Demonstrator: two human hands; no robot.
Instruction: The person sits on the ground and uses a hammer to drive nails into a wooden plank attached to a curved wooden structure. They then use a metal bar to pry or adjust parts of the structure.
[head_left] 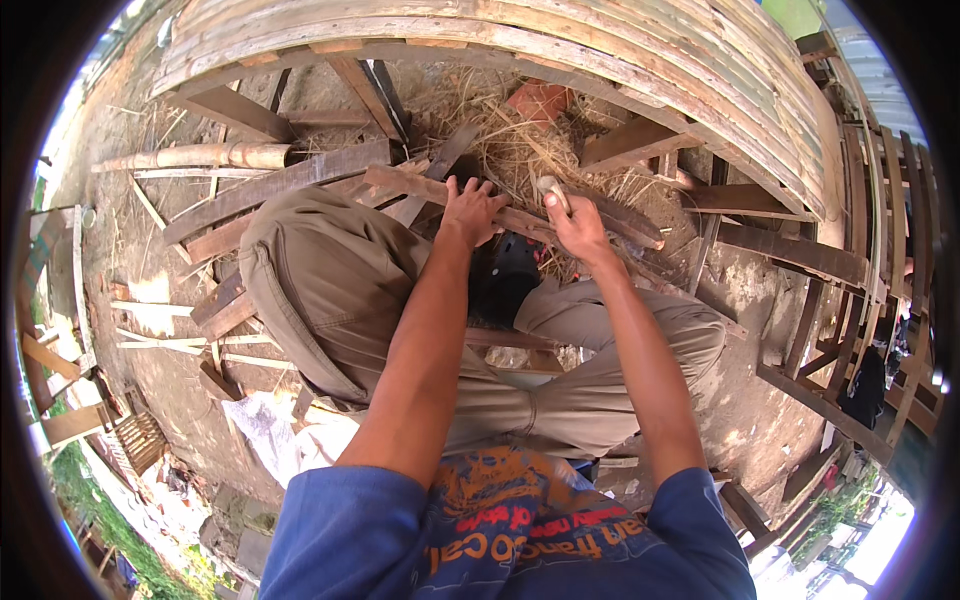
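Observation:
A narrow brown wooden plank slants from the upper left down toward the right, in front of my knees. My left hand grips this plank near its middle, fingers curled over the far edge. Just right of it, my right hand is closed round a pale, rounded tool handle, with the thumb along it. What the handle belongs to is hidden, so the kind of tool cannot be made out. A dark shoe shows below the plank, between my bent legs.
A long slatted wooden bench spans the far side, on wooden legs. Beneath it lie straw and a reddish-orange piece. Loose boards and a bamboo pole lie at the left. Wooden framing stands at the right.

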